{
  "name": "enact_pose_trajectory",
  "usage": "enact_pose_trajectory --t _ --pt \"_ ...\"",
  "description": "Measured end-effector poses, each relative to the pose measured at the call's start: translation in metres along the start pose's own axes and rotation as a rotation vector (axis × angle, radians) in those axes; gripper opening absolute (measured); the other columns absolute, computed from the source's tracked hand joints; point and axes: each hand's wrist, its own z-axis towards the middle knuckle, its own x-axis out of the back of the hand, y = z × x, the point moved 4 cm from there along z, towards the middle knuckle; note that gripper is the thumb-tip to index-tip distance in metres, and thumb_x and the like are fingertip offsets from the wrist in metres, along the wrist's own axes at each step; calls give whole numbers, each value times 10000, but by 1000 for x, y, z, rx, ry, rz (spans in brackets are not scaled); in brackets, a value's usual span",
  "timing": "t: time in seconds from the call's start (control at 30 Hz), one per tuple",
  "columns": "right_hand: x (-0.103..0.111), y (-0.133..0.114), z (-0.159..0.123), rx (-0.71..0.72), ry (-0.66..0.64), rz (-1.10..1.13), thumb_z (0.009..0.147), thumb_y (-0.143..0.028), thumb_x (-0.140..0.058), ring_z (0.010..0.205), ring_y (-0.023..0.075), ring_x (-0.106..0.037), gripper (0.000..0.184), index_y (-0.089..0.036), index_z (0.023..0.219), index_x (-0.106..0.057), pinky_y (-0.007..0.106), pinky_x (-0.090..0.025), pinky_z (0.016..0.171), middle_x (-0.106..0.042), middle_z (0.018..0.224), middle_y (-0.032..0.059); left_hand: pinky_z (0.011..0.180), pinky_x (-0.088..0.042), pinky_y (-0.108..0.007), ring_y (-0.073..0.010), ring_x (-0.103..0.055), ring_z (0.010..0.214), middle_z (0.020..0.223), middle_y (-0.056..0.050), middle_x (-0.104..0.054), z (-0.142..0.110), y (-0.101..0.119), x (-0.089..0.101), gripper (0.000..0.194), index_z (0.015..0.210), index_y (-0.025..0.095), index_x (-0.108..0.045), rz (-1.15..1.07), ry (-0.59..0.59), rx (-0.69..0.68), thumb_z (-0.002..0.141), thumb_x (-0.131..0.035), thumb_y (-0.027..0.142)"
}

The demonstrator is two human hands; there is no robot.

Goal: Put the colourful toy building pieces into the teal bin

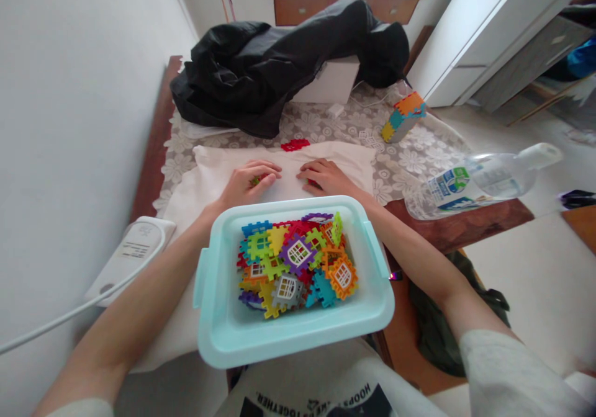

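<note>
My left hand (249, 182) rests on a white cloth (209, 175), fingers curled over a small green and red toy piece (255, 180). My right hand (323, 177) lies just beside it, fingers closed over a red piece (311, 183) that is mostly hidden. Close to my body sits a light blue plastic tub (223, 324) holding several colourful interlocking window-shaped tiles (298, 262). A loose red tile (295, 144) lies on the cloth beyond my hands.
A black jacket (279, 57) is heaped over a white box (333, 82) at the table's far end. A built block of coloured tiles (403, 116) and a clear plastic bottle (475, 181) lie to the right. A white power strip (128, 255) with cable lies left.
</note>
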Motion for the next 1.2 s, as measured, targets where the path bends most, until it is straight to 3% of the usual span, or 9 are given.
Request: enact_pose_trajectory --t 0.2,0.3,0.4,0.6,0.73,0.87,0.97,1.07,1.2 --pt "5 1 1 -26 42 37 1115 -234 -702 1277 369 -687 168 -209 1194 -847 549 -570 1173 -811 1322 180 1148 -672 -549 -345 -849 1165 1184 -129 -929 -2 -9 9 374 953 260 -880 9 237 157 1104 -671 531" --pt "3 0 1 -65 60 28 1084 -230 -701 1214 366 -664 68 -211 1110 -761 538 -569 1125 -778 1257 177 969 -703 -484 -313 -841 1022 1133 -122 -913 -2 -23 7 343 1001 267 -834 5 274 279 1110 -649 535" --pt "0 -2 1 -105 72 12 1046 -251 -748 1165 363 -656 103 -229 1117 -677 517 -570 1071 -764 1229 164 880 -685 -471 -313 -817 922 1065 -121 -894 -2 -29 1 246 1052 263 -794 151 201 327 1086 -666 470" --pt "-6 -3 0 -116 44 48 1083 -261 -705 1134 332 -740 165 -233 1244 -730 458 -591 1049 -830 1214 136 1087 -663 -565 -396 -804 1240 1273 -168 -918 -1 -19 -8 400 1203 220 -870 484 -34 123 1163 -504 378" --pt "-2 2 1 -116 126 88 1086 -286 -670 1120 319 -765 172 -243 1215 -776 456 -611 1052 -835 1203 116 1099 -668 -548 -378 -821 1203 1264 -169 -916 -1 -19 -8 407 1176 216 -879 482 -55 129 1165 -497 356" --pt "-1 10 0 -154 241 73 1091 -324 -656 1124 343 -743 304 -250 1363 -770 500 -623 1075 -789 1229 134 1154 -653 -542 -366 -829 1277 1376 -159 -896 0 -20 -8 441 1429 179 -818 398 -67 207 1176 -483 313" --pt "-1 17 1 -185 305 57 1066 -338 -692 1200 368 -724 411 -249 1466 -726 545 -619 1141 -762 1310 155 1155 -662 -517 -347 -843 1250 1338 -138 -911 1 -19 -8 451 1444 204 -837 357 -67 224 1171 -496 317" --pt "4 23 15 -179 317 33 1045 -280 -690 1316 379 -696 492 -252 1536 -681 565 -597 1220 -733 1391 168 1147 -673 -518 -353 -842 1238 1343 -149 -916 2 -18 -9 454 1383 211 -880 340 -80 181 1155 -502 315" --pt "18 33 63 -144 326 -34 1095 -222 -583 1468 394 -627 477 -265 1558 -688 614 -522 1337 -708 1489 168 1130 -667 -549 -378 -818 1272 1336 -145 -925 2 -17 -11 467 1380 216 -884 368 -123 126 1094 -515 222"
